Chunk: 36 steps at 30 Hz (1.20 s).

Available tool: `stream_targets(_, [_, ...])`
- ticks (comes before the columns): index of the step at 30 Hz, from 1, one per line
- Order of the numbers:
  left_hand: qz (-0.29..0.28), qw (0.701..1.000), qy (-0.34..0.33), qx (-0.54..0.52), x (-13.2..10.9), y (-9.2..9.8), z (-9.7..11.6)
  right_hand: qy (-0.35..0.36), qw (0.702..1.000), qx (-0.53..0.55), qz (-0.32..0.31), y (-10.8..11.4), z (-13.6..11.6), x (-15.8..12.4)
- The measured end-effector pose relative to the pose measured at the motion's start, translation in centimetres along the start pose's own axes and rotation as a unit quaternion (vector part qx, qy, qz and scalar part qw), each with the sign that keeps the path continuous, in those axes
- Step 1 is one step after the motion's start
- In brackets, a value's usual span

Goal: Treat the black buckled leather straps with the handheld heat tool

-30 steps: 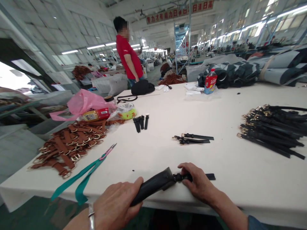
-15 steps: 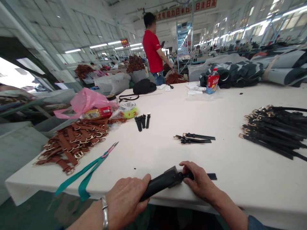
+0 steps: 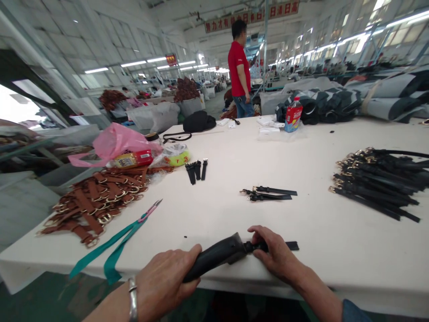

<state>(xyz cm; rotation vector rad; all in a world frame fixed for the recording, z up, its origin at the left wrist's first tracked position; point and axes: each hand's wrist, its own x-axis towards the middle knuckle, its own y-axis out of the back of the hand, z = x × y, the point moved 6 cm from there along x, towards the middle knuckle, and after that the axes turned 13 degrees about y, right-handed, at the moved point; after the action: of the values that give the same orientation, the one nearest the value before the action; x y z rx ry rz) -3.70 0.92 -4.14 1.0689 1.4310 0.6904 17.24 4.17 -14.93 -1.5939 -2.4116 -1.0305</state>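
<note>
At the table's (image 3: 217, 214) near edge, the left hand (image 3: 162, 275) grips a thick black piece (image 3: 216, 255), the right hand (image 3: 276, 252) pinching a black strap (image 3: 292, 245) at that piece's tip; farther in, brown straps (image 3: 89, 201) lie along the left edge, heaped black straps (image 3: 378, 185) rightward, a bottle (image 3: 293, 116) near the far edge, a person (image 3: 238, 67) beyond

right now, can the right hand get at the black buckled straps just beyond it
Probably yes: only white tabletop shows between the right hand and the black buckled straps, though it would likely first have to release the black strap it holds.
</note>
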Motion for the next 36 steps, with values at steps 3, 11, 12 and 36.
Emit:
stream_targets(3, [0.004, 1.000, 0.009, 0.006, 0.1, 0.3, 0.0, -0.005, 1.000, -0.003, -0.002, 0.0, 0.0, 0.1])
stream_targets(11, [-0.005, 1.000, 0.020, -0.010, 0.4, 0.3, -0.2, -0.010, 1.000, 0.003, -0.004, 0.0, 0.0, 0.0])
stream_targets(12, [-0.002, 1.000, 0.024, -0.007, 0.5, 0.2, -0.2, -0.010, 1.000, 0.003, -0.005, 0.0, 0.0, 0.0])
stream_targets(36, [-0.014, 0.999, 0.028, -0.029, -0.3, -0.7, -0.1, -0.029, 0.993, -0.115, -0.009, 2.6, -0.6, -1.5])
